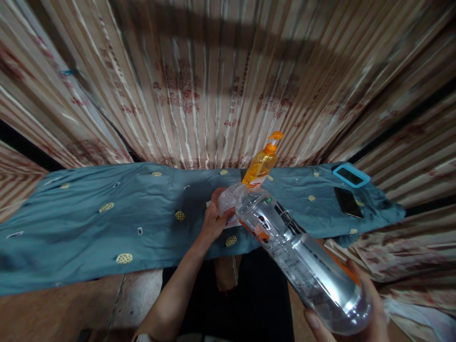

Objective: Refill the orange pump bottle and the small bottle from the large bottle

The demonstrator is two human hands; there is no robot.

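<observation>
My right hand [368, 304] is wrapped round the base end of a large clear plastic bottle [302, 261] with black lettering and orange print. The bottle lies tilted across the front of the view, its narrow end pointing up and left. At that end my left hand [215, 218] is closed on a crumpled, whitish translucent sheet [230, 197], which touches the bottle. I cannot tell whether the sheet is thin plastic or tissue, and it hides the bottle's mouth. Just behind stands an orange pump bottle [260, 168] with yellow liquid inside.
A blue-green cloth with pineapple prints [149, 209] covers the long narrow table. To the right lie a black phone [348, 202] and a light-blue framed device [351, 175]. Striped curtains [199, 85] hang close behind and on both sides.
</observation>
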